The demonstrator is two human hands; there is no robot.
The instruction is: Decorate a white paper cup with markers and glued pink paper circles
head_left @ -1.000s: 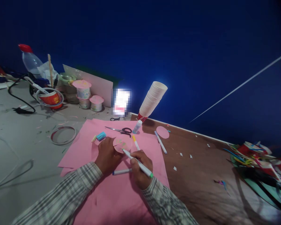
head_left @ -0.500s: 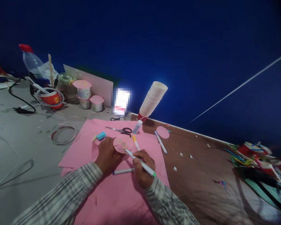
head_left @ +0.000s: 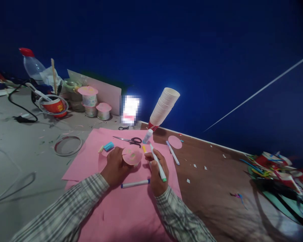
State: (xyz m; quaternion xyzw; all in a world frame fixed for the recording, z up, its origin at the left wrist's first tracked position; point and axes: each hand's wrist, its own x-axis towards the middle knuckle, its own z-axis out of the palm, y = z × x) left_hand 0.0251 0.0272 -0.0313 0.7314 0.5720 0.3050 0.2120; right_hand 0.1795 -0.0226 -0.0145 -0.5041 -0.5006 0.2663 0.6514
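My left hand [head_left: 116, 167] is closed around a small paper cup topped with a pink paper disc [head_left: 132, 156], which carries green and yellow marks. Most of the cup below the disc is hidden. In my right hand [head_left: 158, 174] is a white felt-tip marker [head_left: 158, 163] with a green end, its tip pointing up and away from the disc. A blue-capped marker [head_left: 135, 184] lies between my wrists on the pink paper [head_left: 126, 215]. Beyond my hands are scissors [head_left: 128, 139], a glue stick [head_left: 147, 136] and a yellow-ended marker [head_left: 144, 150], partly covered by my right fingers.
A tall stack of paper cups [head_left: 164, 107] stands near the blue wall. Pink-topped cups [head_left: 104, 111] and a tape roll [head_left: 68, 146] are on the left. A purple-capped marker [head_left: 172, 153] and a pink disc [head_left: 175, 142] lie right. Cluttered cups [head_left: 267, 160] sit far right.
My right hand has lifted the marker's tip off the disc and turned the marker more upright, shifting slightly right. The blue-capped marker shows more fully. My left hand still holds the cup.
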